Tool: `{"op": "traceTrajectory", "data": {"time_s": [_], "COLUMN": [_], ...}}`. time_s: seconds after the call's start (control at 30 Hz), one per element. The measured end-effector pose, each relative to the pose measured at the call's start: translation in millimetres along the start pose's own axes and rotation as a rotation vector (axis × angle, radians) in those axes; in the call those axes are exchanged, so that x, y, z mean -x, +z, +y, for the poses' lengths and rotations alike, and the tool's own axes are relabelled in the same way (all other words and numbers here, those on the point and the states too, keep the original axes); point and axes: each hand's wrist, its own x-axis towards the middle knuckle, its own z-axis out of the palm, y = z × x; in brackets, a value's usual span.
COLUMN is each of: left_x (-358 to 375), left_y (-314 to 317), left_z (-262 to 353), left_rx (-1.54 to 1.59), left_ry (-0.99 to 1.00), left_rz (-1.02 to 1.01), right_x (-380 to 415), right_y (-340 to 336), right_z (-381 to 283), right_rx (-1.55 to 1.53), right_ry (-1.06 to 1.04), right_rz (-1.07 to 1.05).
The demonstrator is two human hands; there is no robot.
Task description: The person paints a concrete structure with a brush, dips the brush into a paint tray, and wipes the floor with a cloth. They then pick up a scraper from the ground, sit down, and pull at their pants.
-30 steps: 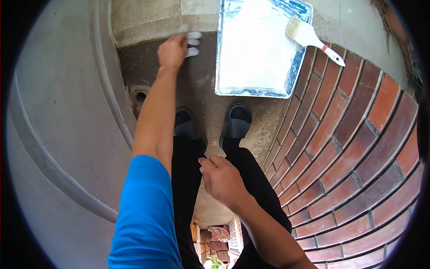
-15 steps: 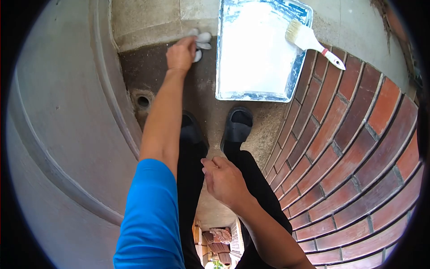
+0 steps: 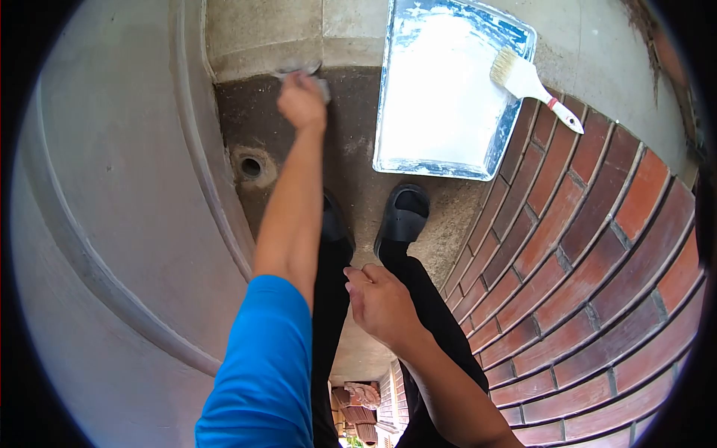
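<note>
My left hand (image 3: 302, 103) reaches down to the dark floor by the foot of the pale wall. Its fingers are closed on a crumpled whitish-grey cloth (image 3: 323, 88), blurred and partly covered by the hand. My right hand (image 3: 382, 308) hovers above my right leg, fingers curled in, with nothing visible in it. To the right of my left hand stands a paint tray (image 3: 379, 142) with blue, paint-smeared edges and white paint inside. A paintbrush (image 3: 529, 84) with a white handle lies across the tray's right rim, its bristles over the paint.
A round drain hole (image 3: 251, 167) opens in the floor near the grey panel (image 3: 123, 172) on the left. My feet in black slides (image 3: 403, 216) stand below the tray. A red brick surface (image 3: 575, 261) runs along the right side.
My left hand has moved left along the foot of the wall with the cloth, which was bunched into pale lobes before. The view has shifted slightly. My right hand stays curled.
</note>
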Motion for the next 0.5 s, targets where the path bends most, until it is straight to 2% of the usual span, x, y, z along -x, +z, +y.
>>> {"op": "traceTrajectory", "data": {"time_s": [0.2,0.3,0.33,0.43,0.47,0.5], "left_x": [44.0,36.4,31.0,23.3,22.7,21.7], "left_y": [1.4,5.1,6.3,7.9,8.6,8.8], "left_z": [40.2,53.0,52.6,37.9,31.6,24.3], "left_rx": [0.192,0.184,0.042,0.079,0.092,0.126], "left_ry": [0.240,0.406,0.407,0.438,0.432,0.324], "left_rz": [-0.293,-0.326,-0.402,-0.366,-0.290,-0.255], "right_x": [2.6,-0.5,-2.0,-2.2,0.5,3.9], "right_y": [7.0,6.2,4.0,-0.8,-1.7,-1.3], "right_z": [-0.7,-3.2,-2.9,4.7,7.4,8.6], "right_rx": [-0.013,0.005,0.014,0.030,0.031,0.023], "right_ry": [0.006,-0.018,-0.020,0.003,0.013,0.031], "right_rz": [-0.048,-0.042,-0.040,-0.078,-0.103,-0.108]}}
